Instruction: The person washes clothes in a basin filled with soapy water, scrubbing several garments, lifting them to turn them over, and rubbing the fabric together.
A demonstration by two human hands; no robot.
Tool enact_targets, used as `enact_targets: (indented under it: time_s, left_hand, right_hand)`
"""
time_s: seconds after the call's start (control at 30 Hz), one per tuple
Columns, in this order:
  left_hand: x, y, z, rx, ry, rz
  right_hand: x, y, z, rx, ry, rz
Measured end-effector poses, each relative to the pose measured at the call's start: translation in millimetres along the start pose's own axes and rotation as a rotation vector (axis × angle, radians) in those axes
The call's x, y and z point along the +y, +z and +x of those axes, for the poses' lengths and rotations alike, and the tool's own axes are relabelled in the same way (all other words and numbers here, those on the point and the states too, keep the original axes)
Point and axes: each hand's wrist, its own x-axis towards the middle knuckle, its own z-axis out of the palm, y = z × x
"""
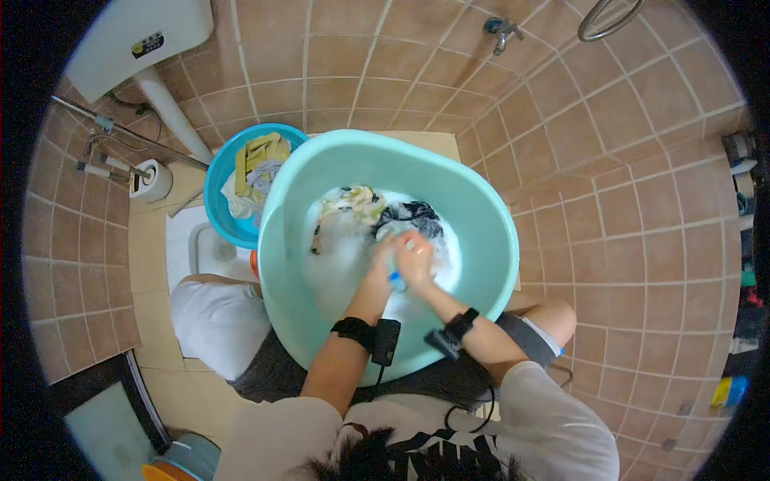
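Note:
Both of my hands are close together over the middle of a large mint-green tub [489, 232]. My left hand [382, 260] and my right hand [414, 255] are closed on a pale, wet cloth [393, 231] with a bit of bright blue at its lower end. Much of the cloth is hidden by my fingers. White suds [341, 256] cover the water below. Just beyond my hands, a dark patterned garment [421, 216] lies in the foam, with a cream garment with dark patches [361, 204] to its left.
A smaller blue basin [216, 188] with mustard, grey and white clothes stands against the tub's left side. Behind it are a white cistern pipe [172, 116] and a toilet roll holder [151, 180]. A squat toilet [212, 244] lies at left. A tap [502, 36] juts from the tiled wall.

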Motion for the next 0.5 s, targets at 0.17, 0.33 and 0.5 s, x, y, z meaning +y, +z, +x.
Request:
enact_targets:
  time_s: [0.17,0.33,0.5]
  left_hand:
    - [-10.5,69.8,-9.3,0.167,-0.057,1.042]
    - [19.5,72.2,-13.5,0.032,0.0,1.214]
    - [43.3,55.7,-17.1,0.731,0.473,1.461]
  right_hand:
    - [45.5,-16.3,48.0,-0.275,0.733,0.733]
    - [48.6,-31.3,51.1,-0.807,0.898,1.541]
    - [28.2,-32.5,50.6,-0.604,0.584,0.938]
